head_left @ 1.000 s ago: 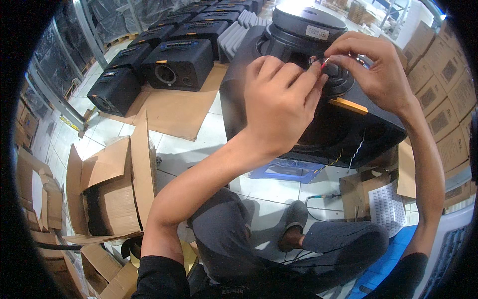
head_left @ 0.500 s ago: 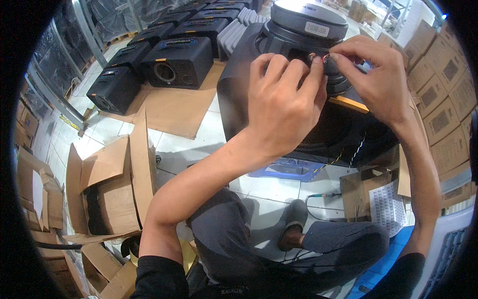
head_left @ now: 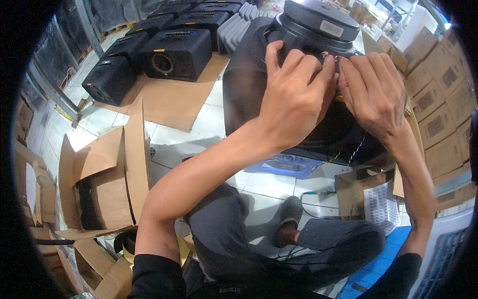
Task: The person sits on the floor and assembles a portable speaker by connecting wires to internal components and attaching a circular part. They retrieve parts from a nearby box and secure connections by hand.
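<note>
A round black speaker driver (head_left: 318, 22) with a white label rests magnet side up on a large black speaker cabinet (head_left: 242, 79). Against the driver's near side, my left hand (head_left: 298, 97) has its fingers curled; its index fingertip is beside a small orange-copper bit, and what it grips is hidden. Close to that fingertip, my right hand (head_left: 373, 92) is closed, its thumb and fingers pinching at a short red wire (head_left: 336, 61). The two hands' fingertips nearly meet. Twisted yellow-black and white-black wires (head_left: 326, 162) hang from the cabinet's near side.
Several finished-looking black speaker cabinets (head_left: 178, 54) stand at the far left on flat cardboard (head_left: 169, 102). An open cardboard box (head_left: 104, 194) is at the left. Stacked cartons (head_left: 435, 104) line the right. A blue crate (head_left: 284, 165) sits beneath the cabinet; a printed sheet (head_left: 382, 207) lies nearer.
My right hand has turned, its back now facing up and its fingers lower around the red wire. My left hand stays at the driver. The whole view has shifted slightly.
</note>
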The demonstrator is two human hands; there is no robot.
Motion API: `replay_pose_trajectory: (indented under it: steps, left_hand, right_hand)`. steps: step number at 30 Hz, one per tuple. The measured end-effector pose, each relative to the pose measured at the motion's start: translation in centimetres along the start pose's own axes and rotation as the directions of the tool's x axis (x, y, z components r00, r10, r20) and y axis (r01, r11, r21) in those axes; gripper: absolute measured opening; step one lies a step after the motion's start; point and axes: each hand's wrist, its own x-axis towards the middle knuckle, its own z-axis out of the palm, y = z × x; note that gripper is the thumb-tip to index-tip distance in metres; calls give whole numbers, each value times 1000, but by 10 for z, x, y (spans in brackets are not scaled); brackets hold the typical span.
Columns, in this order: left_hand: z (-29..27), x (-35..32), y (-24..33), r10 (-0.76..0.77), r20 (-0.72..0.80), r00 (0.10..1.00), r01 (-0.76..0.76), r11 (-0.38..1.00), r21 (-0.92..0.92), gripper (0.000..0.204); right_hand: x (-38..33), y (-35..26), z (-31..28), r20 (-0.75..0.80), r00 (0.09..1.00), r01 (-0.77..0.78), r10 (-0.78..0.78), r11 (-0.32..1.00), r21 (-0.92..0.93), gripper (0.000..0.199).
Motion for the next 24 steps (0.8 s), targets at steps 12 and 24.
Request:
replay_pose_trajectory:
  steps: [12, 24]
  left_hand:
    - [8, -4, -1, -17, -100, 995, 16, 1000, -13, 29]
    - [10, -5, 1, -51, -144, 988, 50, 999, -12, 23]
  right_hand:
    - [31, 34, -23, 256, 817, 524, -517, 850, 44, 25]
    - [50, 45, -16, 471, 882, -207, 7, 903, 376, 14]
